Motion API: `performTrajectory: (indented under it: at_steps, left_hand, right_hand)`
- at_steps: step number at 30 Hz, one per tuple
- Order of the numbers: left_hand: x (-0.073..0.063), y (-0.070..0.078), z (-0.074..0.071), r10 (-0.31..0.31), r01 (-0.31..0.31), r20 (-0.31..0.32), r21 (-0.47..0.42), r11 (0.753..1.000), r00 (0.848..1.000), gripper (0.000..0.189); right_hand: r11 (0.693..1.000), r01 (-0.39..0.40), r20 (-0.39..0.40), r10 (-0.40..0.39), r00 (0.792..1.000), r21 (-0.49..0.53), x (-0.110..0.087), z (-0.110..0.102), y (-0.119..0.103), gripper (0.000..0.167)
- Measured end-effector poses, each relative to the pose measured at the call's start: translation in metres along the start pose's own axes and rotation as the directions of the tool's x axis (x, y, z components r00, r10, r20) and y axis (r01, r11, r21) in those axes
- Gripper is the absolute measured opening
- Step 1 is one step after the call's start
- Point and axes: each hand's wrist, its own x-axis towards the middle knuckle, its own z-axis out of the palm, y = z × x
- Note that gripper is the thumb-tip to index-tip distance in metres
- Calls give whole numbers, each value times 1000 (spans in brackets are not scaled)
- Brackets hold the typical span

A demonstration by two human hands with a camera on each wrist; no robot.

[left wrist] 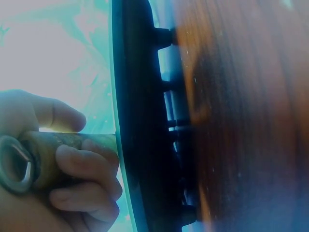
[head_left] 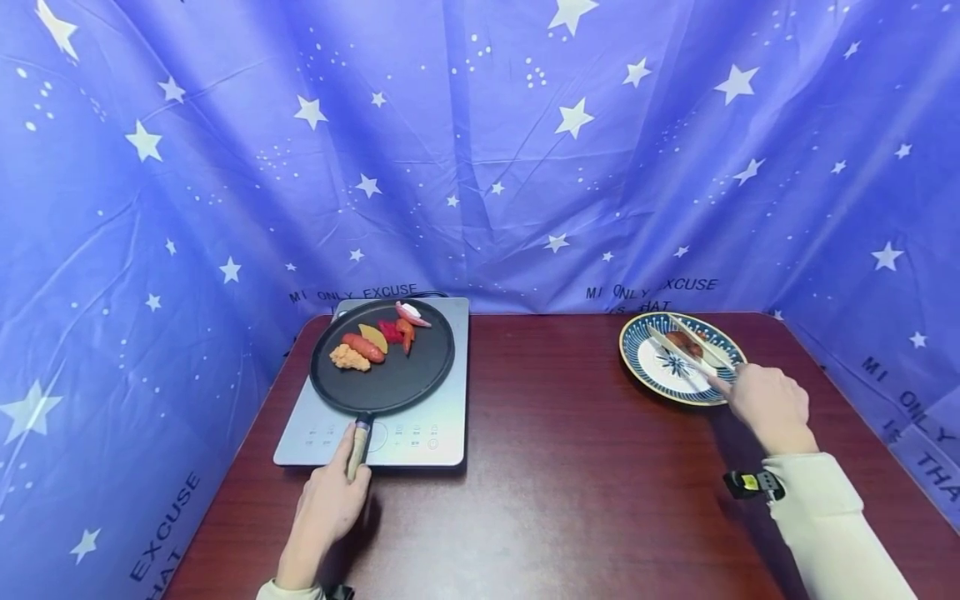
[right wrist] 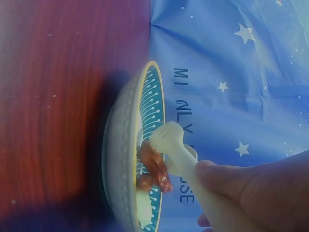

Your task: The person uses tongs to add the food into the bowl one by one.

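My left hand (head_left: 330, 500) grips the wooden handle (head_left: 357, 454) of a flat black pan (head_left: 405, 385); in the left wrist view, fingers (left wrist: 84, 164) curl round that handle. In the pan lie a breaded piece (head_left: 349, 357), a sausage (head_left: 363, 347), a yellow wedge (head_left: 373, 337), a dark red piece (head_left: 390, 331), an orange shrimp-like piece (head_left: 407, 333) and a pink-and-white piece (head_left: 412, 313). My right hand (head_left: 772, 408) holds white tongs (right wrist: 179, 150) over a patterned plate (head_left: 637, 364). Their tips straddle a glossy brown piece of meat (right wrist: 155, 166); whether they clamp it I cannot tell.
Under the pan is a silver induction cooker (head_left: 412, 454) with touch controls, at the left of the dark red wooden table (head_left: 555, 467). The plate stands near the table's far right edge. A blue star-printed curtain (head_left: 495, 242) encloses the back and sides.
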Motion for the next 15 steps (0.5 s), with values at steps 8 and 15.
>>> performTrajectory:
  at_steps: [8,15]
  left_hand:
    - [-1,0,-1,-12,12,10,5,1000,1000,69]
    - [-1,0,0,-6,6,9,3,1000,1000,69]
  right_hand:
    - [998,-53,-22,53,998,28,-20,1,6,62]
    - [997,-52,-36,54,998,51,-34,-4,12,58]
